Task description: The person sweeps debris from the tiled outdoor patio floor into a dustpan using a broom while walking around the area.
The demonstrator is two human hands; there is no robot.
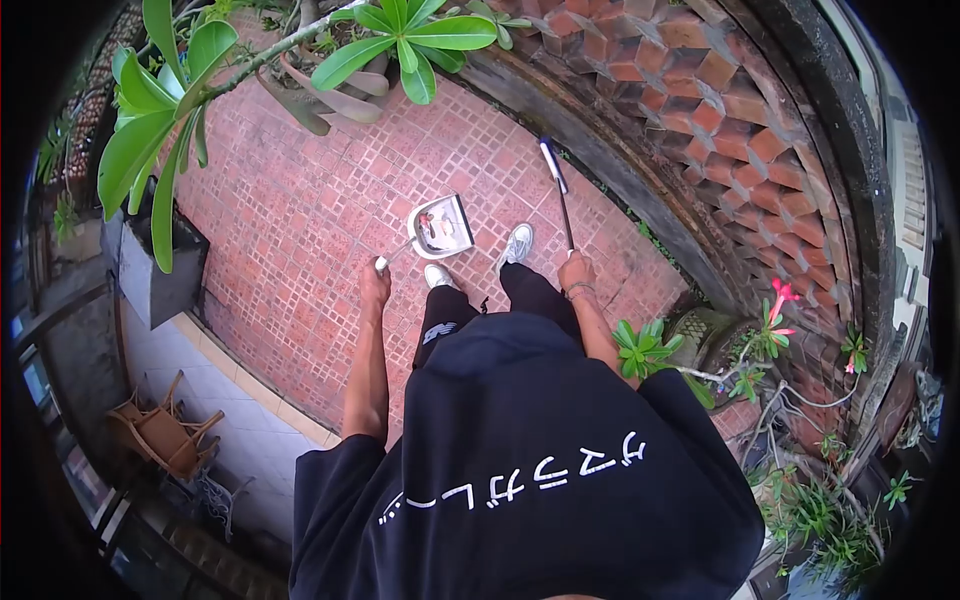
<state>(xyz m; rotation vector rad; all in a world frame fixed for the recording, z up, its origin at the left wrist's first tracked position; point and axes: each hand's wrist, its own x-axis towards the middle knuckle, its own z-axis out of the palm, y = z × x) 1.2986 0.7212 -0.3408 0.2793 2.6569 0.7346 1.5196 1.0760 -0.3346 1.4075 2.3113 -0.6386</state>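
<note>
My left hand [375,284] is closed around the end of a dustpan's handle. The white dustpan [450,250] lies on the tiled floor ahead of my feet, with some reddish and pale debris [432,222] in it. On the other side, my right hand [576,270] grips the dark stick of a broom [566,218]. Its narrow blue and white head [552,166] rests on the floor near the base of the wall, apart from the dustpan. Between my hands are my two light shoes [517,244].
A brick-patterned wall [690,90] with a low ledge runs along the right. Leafy branches [405,45] overhang the top left, above a grey square planter [160,265]. A brown chair [165,430] stands at lower left. A pink-flowered plant [778,305] leans in at right.
</note>
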